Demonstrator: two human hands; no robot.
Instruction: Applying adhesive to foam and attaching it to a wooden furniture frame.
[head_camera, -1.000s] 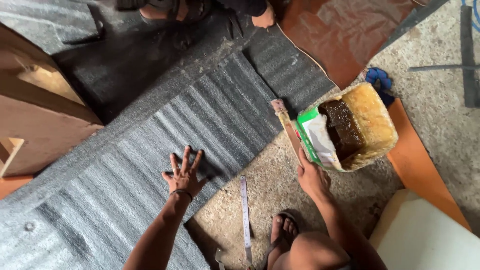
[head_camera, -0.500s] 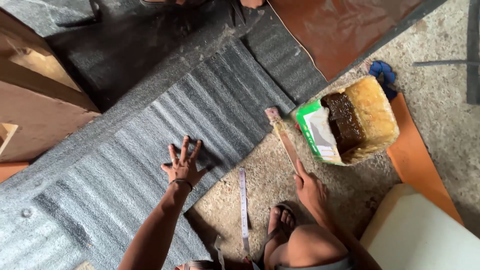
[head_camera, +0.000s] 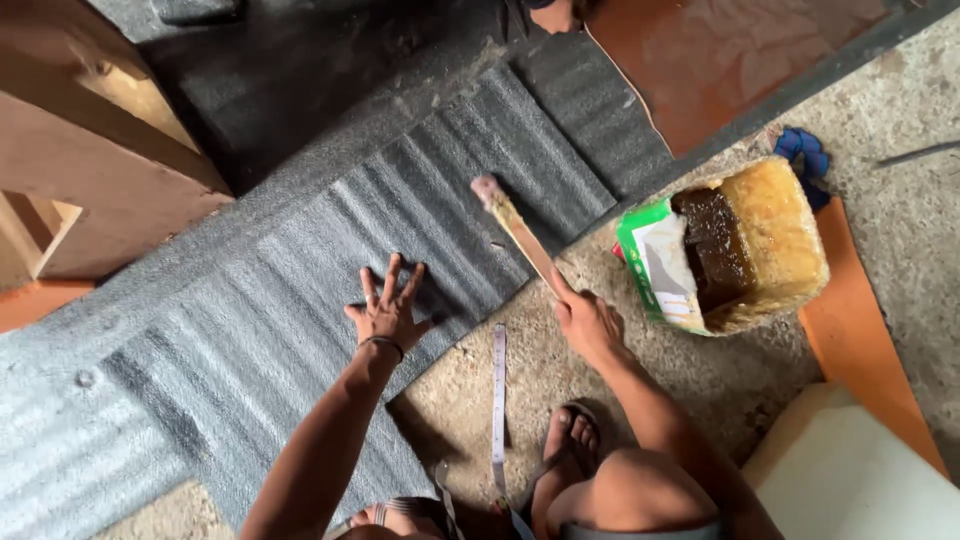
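Note:
My left hand (head_camera: 388, 305) lies flat with fingers spread on a grey ribbed foam sheet (head_camera: 300, 300) spread over the floor. My right hand (head_camera: 587, 323) grips the lower end of a flat wooden stick (head_camera: 520, 232). The stick's glue-smeared tip is raised over the sheet's right part. To the right stands an open glue-crusted tin (head_camera: 745, 240) with dark brown glue inside and a green and white label.
A measuring tape (head_camera: 498, 400) lies on the concrete floor by my sandalled foot (head_camera: 570, 440). Wooden furniture (head_camera: 90, 170) stands at the left. An orange sheet (head_camera: 850, 330) and a white foam block (head_camera: 850, 480) lie at the right. Brown patterned material (head_camera: 740, 60) lies at the top.
My right hand has swung the stick away from the tin and leftward, its tip now over the grey sheet. My left hand stays pressed on the sheet.

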